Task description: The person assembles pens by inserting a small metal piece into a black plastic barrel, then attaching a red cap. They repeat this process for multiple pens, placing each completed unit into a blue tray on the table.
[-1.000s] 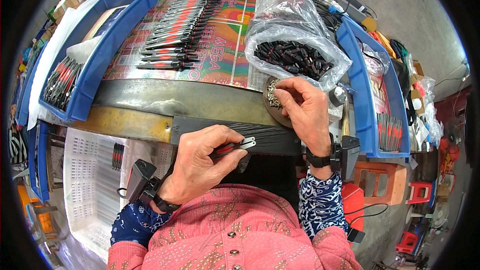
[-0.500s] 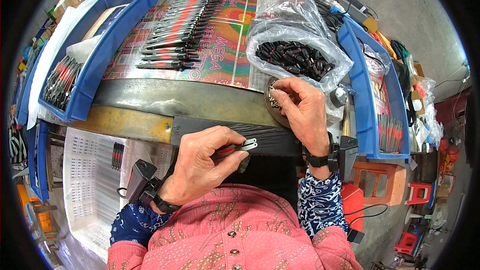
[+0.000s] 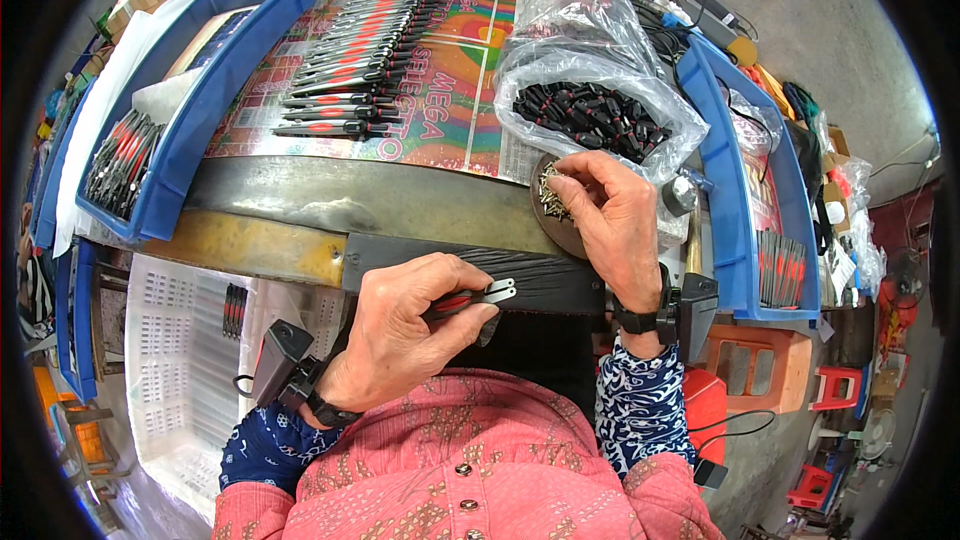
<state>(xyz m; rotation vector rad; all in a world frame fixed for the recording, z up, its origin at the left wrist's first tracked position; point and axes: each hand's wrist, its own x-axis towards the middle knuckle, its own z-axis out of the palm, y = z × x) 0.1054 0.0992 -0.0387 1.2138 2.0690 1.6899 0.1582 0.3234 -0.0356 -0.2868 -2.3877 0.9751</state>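
My left hand [image 3: 415, 325] is wrapped round a black-and-red handled piece [image 3: 455, 302], whose two flat silver ends, each with a small hole, stick out to the right past my fingertips. Over a round brown dish [image 3: 566, 236] of small metal pins [image 3: 552, 198], my right hand [image 3: 612, 215] has thumb and forefinger pinched together. Whatever lies between those fingertips is too small or hidden to make out. Behind that hand, an opened clear plastic bag [image 3: 675, 145] is full of short black parts [image 3: 590, 118] with some red on them.
A long row of black, red and silver pieces [image 3: 340, 100] lies on a colourful printed sheet [image 3: 455, 90]. Blue bins [image 3: 215, 105] stand at left and right [image 3: 735, 190], both holding similar pieces. A white plastic crate [image 3: 165, 340] sits below the bench edge [image 3: 260, 245] at left.
My right hand has shifted very slightly right and up at the dish, so more of the pins show. My left hand stays put with the same piece.
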